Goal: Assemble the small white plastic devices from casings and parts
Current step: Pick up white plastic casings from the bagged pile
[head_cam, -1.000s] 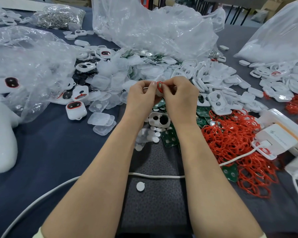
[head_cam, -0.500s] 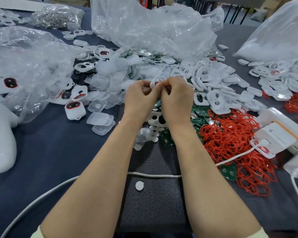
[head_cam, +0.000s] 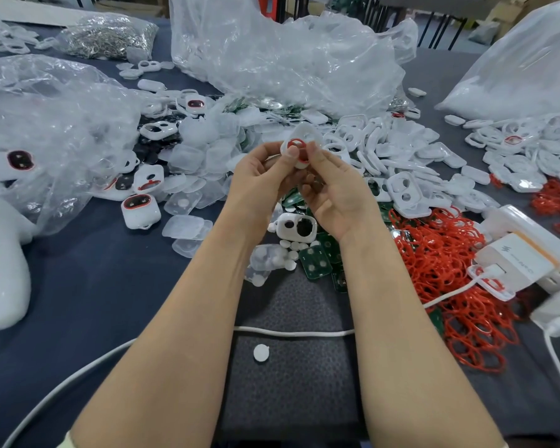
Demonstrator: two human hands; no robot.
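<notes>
Dark table [head_cam: 94, 286] | left hand [head_cam: 262, 169], right hand [head_cam: 340, 185] pinch casing [head_cam: 305, 130] | underside hidden

White casing [head_cam: 299, 142] (red ring [head_cam: 296, 144])

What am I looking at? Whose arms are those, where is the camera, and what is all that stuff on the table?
There is no machine here, just a person working. The camera sits on the person's head and looks forward and down, so you see the arms as if they were your own. There is only this one view.

The left hand and the right hand pinch a small white casing between them, with a red ring at its round opening. They hold it up above the dark table.

On the table lie heaps of parts: more white casings, a pile of red rings, green circuit boards and big clear plastic bags. A white cable runs across close to the person.
</notes>
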